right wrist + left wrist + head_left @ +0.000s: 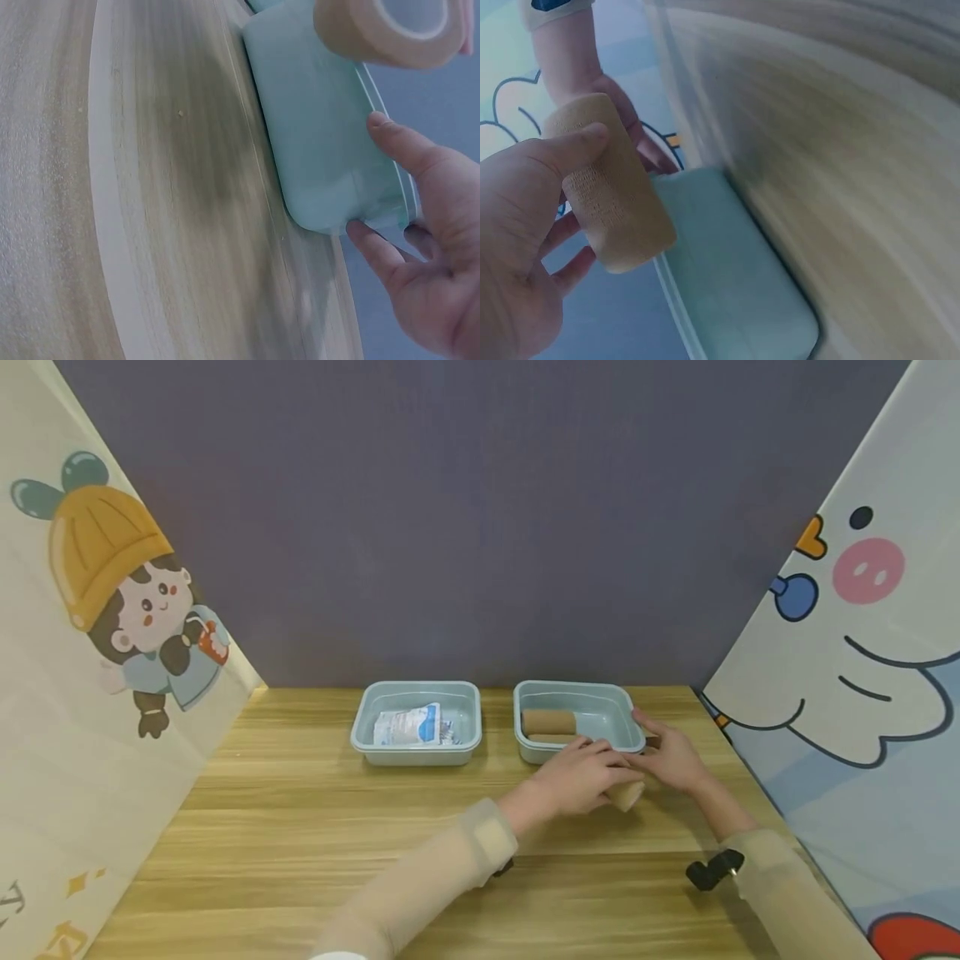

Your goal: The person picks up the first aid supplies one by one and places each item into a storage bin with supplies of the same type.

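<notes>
My left hand (573,777) pinches a tan elastic bandage roll (619,187) between thumb and fingers. In the head view the roll is tilted just in front of the right pale-blue plastic tub (609,727). The roll's hollow core faces the right wrist camera. My right hand (442,262) grips the right end of that tub (315,135), thumb at the rim and fingers around the end wall. Inside it lie a brown bandage roll (549,722) and another roll (551,739), partly hidden by the front wall.
A matching tub (416,757) stands to the left on the wooden table (300,827), with white-and-blue packets (408,725) inside. A grey panel (480,527) rises behind both tubs. Cartoon-printed panels flank the table on left and right.
</notes>
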{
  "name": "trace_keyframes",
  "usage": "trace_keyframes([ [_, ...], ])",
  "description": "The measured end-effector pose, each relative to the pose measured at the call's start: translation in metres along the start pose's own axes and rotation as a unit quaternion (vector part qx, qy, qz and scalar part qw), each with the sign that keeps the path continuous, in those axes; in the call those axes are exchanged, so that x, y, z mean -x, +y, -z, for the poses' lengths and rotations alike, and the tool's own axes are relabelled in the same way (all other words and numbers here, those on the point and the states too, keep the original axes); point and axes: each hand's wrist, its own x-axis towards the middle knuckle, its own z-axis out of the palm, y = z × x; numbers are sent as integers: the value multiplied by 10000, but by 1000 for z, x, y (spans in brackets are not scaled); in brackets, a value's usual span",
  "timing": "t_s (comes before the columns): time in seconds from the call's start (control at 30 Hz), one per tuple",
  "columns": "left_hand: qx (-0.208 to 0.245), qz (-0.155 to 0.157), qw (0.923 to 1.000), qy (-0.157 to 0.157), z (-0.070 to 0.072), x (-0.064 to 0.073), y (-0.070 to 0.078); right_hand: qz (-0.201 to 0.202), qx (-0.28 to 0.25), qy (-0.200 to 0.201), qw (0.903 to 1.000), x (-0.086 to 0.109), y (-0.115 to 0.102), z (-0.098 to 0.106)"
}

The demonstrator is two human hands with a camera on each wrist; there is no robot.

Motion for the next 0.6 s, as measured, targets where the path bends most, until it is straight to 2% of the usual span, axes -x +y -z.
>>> trace_keyframes([
  [0.17,-54,-90,9995,289,7,2,-7,-32,-72,-53,10000,2,-4,2],
  [0.4,46,79,9984,550,12,4,-18,116,15,10,9999,3,-1,1],
  [0.6,146,188,9955,917,12,3,-29,208,-18,56,9998,2,2,-1],
])
